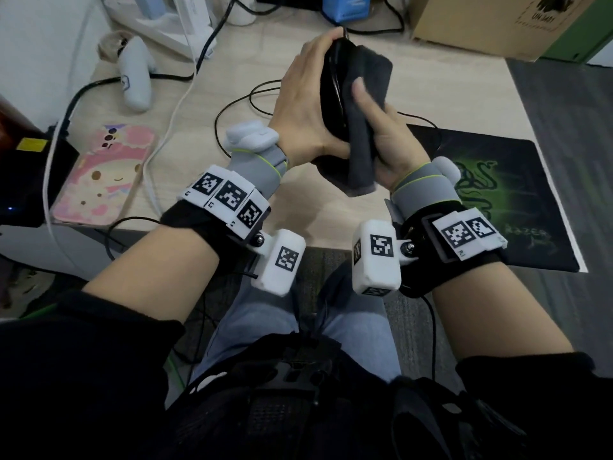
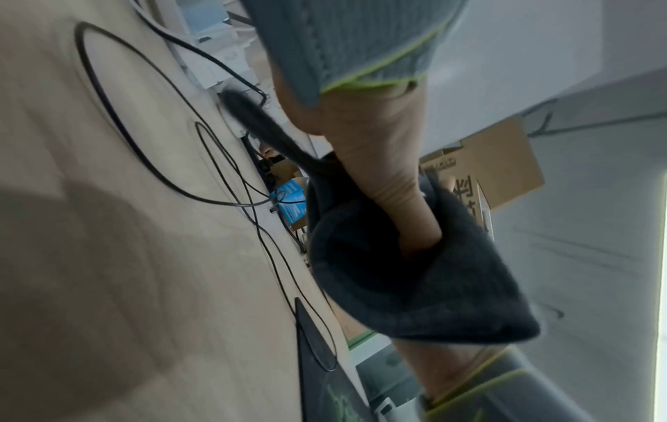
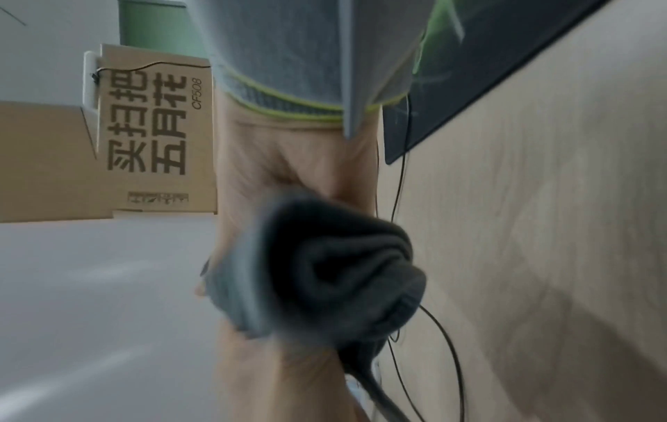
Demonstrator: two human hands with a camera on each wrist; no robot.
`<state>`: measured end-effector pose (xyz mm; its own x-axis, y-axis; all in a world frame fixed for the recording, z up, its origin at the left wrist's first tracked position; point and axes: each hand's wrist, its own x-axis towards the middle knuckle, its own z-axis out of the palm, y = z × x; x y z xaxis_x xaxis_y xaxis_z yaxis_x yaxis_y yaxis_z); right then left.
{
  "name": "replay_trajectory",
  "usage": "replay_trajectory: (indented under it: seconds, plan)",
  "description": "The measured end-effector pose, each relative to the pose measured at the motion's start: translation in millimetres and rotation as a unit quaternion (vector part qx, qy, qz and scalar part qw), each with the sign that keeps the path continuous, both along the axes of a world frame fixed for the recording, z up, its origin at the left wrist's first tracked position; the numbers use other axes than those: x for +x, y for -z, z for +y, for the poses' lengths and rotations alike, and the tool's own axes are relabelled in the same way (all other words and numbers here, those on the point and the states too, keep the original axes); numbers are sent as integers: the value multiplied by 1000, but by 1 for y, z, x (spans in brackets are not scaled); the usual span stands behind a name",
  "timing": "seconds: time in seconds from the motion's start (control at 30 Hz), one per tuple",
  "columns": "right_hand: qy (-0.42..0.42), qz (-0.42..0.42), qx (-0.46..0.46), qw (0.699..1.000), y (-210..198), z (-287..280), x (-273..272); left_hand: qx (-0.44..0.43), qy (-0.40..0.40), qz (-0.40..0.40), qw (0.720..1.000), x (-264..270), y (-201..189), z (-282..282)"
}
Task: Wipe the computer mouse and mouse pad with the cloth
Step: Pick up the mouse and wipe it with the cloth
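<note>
My left hand (image 1: 305,104) grips the black computer mouse (image 1: 331,91) and holds it raised above the desk, tilted on its side. My right hand (image 1: 388,141) holds the dark grey cloth (image 1: 370,78) against the mouse, with its thumb pressing on the cloth; the cloth's loose end hangs below both hands. The black mouse pad (image 1: 504,194) with a green snake logo lies flat on the desk at the right, bare. In the left wrist view the cloth (image 2: 415,285) wraps over my left hand (image 2: 379,160). In the right wrist view the bunched cloth (image 3: 343,271) hides the mouse.
The mouse cable (image 1: 232,107) loops over the wooden desk (image 1: 232,61). A white controller (image 1: 134,74), a pink phone case (image 1: 102,174) and a black device (image 1: 30,180) lie at the left. A cardboard box (image 1: 491,21) stands at the back right.
</note>
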<state>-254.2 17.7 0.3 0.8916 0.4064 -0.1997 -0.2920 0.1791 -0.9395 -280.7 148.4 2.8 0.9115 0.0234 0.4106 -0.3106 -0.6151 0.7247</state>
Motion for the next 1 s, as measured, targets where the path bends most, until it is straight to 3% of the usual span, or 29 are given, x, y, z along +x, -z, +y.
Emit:
replay_trajectory:
  seconds: [0.1, 0.2, 0.4, 0.6, 0.67, 0.73, 0.87, 1.0]
  plan:
    - [-13, -44, -16, 999, -2, 5, -3, 20, -15, 14, 1000, 1, 0, -4]
    - [50, -97, -100, 989, -5, 8, -2, 33, -46, 2, 998, 3, 2, -5]
    - [169, -60, -126, 976, -6, 8, 2, 22, -58, -27, 998, 0, 3, -6]
    - [16, 21, 72, 997, -5, 1, 3, 3, -8, -14, 1000, -6, 6, -7]
    - [20, -28, 20, 999, -7, 2, 4, 29, -7, 14, 999, -4, 7, -4]
    - [77, -103, -65, 990, -5, 1, 10, 101, -20, 62, 993, -2, 3, -2]
    - [152, -238, -236, 930, -6, 4, 16, 215, -65, 94, 970, 2, -2, -11]
    - [183, -266, -295, 899, -12, 3, 18, 227, -51, 113, 966, 0, -3, -16]
